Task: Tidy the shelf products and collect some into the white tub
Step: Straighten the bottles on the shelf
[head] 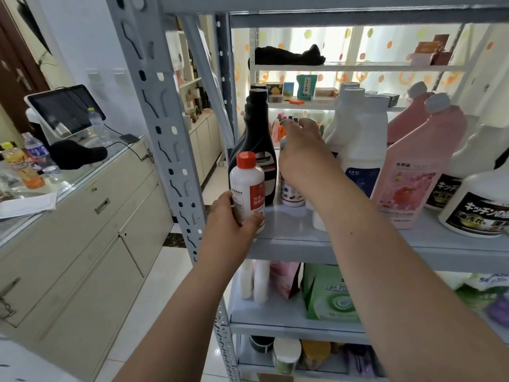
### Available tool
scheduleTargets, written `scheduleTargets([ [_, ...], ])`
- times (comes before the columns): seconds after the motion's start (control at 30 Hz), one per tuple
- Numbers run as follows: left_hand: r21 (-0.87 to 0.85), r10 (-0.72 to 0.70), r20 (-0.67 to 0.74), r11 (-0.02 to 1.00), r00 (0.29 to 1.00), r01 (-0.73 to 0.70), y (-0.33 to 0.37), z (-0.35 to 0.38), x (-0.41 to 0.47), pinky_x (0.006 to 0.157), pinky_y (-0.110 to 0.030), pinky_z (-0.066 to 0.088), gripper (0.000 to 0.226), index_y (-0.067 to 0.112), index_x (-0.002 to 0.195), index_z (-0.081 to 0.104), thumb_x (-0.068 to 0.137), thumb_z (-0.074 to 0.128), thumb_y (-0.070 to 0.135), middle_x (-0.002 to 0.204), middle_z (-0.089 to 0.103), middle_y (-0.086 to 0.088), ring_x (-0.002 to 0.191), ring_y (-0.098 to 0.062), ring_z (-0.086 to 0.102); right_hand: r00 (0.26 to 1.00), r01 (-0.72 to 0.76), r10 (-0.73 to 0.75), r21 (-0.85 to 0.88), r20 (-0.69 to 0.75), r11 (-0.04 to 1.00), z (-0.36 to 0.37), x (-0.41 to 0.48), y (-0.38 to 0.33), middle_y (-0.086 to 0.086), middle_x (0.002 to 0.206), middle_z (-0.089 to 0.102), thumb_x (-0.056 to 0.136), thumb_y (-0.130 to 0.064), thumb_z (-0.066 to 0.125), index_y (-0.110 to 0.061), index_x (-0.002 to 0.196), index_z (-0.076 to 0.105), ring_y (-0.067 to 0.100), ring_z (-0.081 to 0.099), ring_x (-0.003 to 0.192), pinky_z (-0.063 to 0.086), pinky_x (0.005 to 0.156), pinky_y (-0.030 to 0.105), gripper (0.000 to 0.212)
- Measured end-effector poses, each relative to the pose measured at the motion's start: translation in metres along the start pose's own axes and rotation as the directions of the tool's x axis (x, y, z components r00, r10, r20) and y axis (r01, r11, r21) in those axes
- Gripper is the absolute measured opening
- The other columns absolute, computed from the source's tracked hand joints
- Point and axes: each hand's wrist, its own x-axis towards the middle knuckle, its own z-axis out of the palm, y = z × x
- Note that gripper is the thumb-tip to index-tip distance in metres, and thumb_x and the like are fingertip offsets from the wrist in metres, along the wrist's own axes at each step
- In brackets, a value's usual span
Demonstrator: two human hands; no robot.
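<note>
One red-capped bottle sits in left hand, printed bottle in right hand.

Daylight glowed through a dotted curtain at the back, while a pale wall, a brown door and a cream cabinet whose glass top carried a tilted screen stood at the left above a glossy white tiled floor.

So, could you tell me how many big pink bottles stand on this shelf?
2 pink bottles: one at the front, one behind it; more may be hidden.
</note>
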Motion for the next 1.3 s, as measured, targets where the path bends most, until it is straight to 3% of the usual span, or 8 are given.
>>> scheduleTargets([
  [0.23, 0.060, 0.079, 0.077, 0.995, 0.994, -0.083, 0.002, -0.007, -0.029, 0.095, -0.027, 0.045, 0.066, 0.026, 0.143, 0.029, 0.092, 0.071, 0.030, 0.143, 0.045, 0.007, 0.115, -0.003, 0.049, 0.983, -0.102, 0.134, -0.237, 0.123, 0.966, -0.009, -0.003, -0.017, 0.024, 0.154, 0.028, 0.091, 0.009, 0.051, -0.006, 0.156, 0.027, 0.044, 0.040, 0.138, 0.043, 0.102, 0.049, 0.071],
  [0.43, 0.448, 0.292, 0.208, 0.820, 0.933, -0.356, -0.019, -0.008, -0.055, 0.109, -0.047, 0.047, 0.063, 0.033, 0.148, 0.035, 0.093, 0.063, 0.044, 0.160, 0.017, -0.006, 0.139, -0.030, 0.039, 0.988, -0.095, 0.131, -0.348, 0.081, 0.933, -0.012, 0.001, -0.019, 0.024, 0.152, 0.035, 0.095, -0.002, 0.051, -0.009, 0.150, 0.036, 0.042, 0.033, 0.141, 0.038, 0.109, 0.049, 0.058],
  [0.7, 0.607, 0.337, 0.282, 0.663, 0.898, -0.439, -0.027, -0.010, -0.056, 0.117, -0.051, 0.031, 0.083, 0.024, 0.158, 0.030, 0.088, 0.065, 0.053, 0.148, 0.037, -0.017, 0.134, -0.039, 0.044, 0.998, -0.002, -0.015, -0.248, -0.067, 0.969, -0.012, -0.016, -0.011, 0.024, 0.133, 0.048, 0.099, -0.005, 0.051, -0.008, 0.135, 0.052, 0.038, 0.052, 0.123, 0.047, 0.089, 0.040, 0.036],
  [0.9, 0.608, 0.299, 0.424, 0.606, 0.855, -0.513, -0.031, -0.024, -0.054, 0.119, -0.038, -0.003, 0.088, 0.024, 0.162, 0.006, 0.095, 0.056, 0.053, 0.164, 0.009, -0.013, 0.153, -0.035, 0.015, 0.985, 0.015, -0.034, -0.116, -0.168, 0.993, -0.015, -0.054, -0.012, 0.016, 0.130, 0.048, 0.102, -0.021, 0.054, -0.016, 0.134, 0.060, 0.033, 0.059, 0.108, 0.049, 0.094, 0.039, 0.033],
  [1.0, 0.554, 0.301, 0.476, 0.628, 0.827, -0.547, -0.031, -0.035, -0.057, 0.123, -0.040, -0.003, 0.082, 0.023, 0.160, 0.013, 0.096, 0.057, 0.050, 0.164, 0.013, -0.008, 0.154, -0.030, 0.009, 0.977, 0.018, -0.015, 0.010, -0.215, 1.000, -0.021, -0.082, -0.016, 0.012, 0.128, 0.047, 0.103, -0.026, 0.053, -0.022, 0.139, 0.060, 0.026, 0.056, 0.109, 0.046, 0.099, 0.035, 0.036],
  [1.07, 0.456, 0.302, 0.469, 0.722, 0.830, -0.520, -0.029, -0.045, -0.070, 0.125, -0.045, 0.023, 0.075, 0.023, 0.158, 0.024, 0.096, 0.060, 0.045, 0.161, 0.023, -0.003, 0.149, -0.025, 0.025, 0.970, 0.019, 0.007, 0.107, -0.243, 0.994, -0.024, -0.103, -0.018, 0.006, 0.121, 0.044, 0.103, -0.029, 0.054, -0.027, 0.137, 0.061, 0.019, 0.052, 0.104, 0.046, 0.099, 0.031, 0.035],
  [1.2, 0.037, 0.177, 0.407, 0.977, 0.896, -0.210, -0.020, -0.066, -0.110, 0.098, -0.019, 0.047, 0.053, 0.036, 0.144, 0.039, 0.096, 0.063, 0.035, 0.140, 0.044, 0.014, 0.121, -0.005, 0.051, 0.962, 0.007, 0.074, 0.297, -0.261, 0.955, -0.026, -0.141, -0.021, 0.001, 0.114, 0.049, 0.100, -0.030, 0.060, -0.032, 0.124, 0.068, 0.008, 0.053, 0.096, 0.040, 0.083, 0.016, 0.025],
  [1.3, -0.237, 0.081, 0.442, 0.971, 0.893, 0.029, -0.019, -0.075, -0.136, 0.097, -0.024, 0.053, 0.039, 0.037, 0.135, 0.048, 0.099, 0.061, 0.032, 0.134, 0.056, 0.017, 0.118, 0.001, 0.059, 0.972, -0.002, 0.112, 0.469, -0.207, 0.883, -0.020, -0.164, -0.023, -0.005, 0.116, 0.063, 0.097, -0.031, 0.066, -0.033, 0.119, 0.072, 0.007, 0.062, 0.102, 0.054, 0.092, 0.029, 0.022],
])
